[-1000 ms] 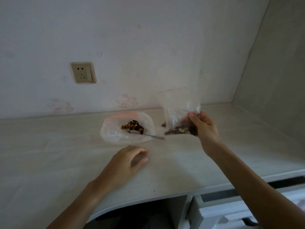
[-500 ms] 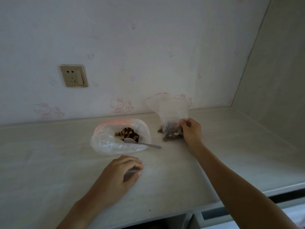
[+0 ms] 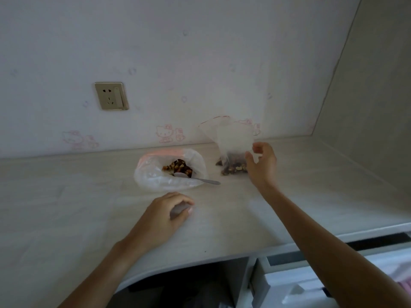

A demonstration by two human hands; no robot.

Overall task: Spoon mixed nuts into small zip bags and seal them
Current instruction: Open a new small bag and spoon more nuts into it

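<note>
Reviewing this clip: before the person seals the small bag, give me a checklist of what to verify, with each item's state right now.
1. Small clear zip bag stands on the pale wooden desk with nuts in its bottom: ok.
2. The bag's red-edged mouth is pressed shut: not ok, it gapes open.
3. Right hand has a firm grip on the small bag: not ok, its fingers are spread beside it.
4. Left hand is free to help: cannot tell, its fingers curl over something pale on the desk.
5. Metal spoon is out of the way: ok, it rests in the large clear plastic bag of mixed nuts.
</note>
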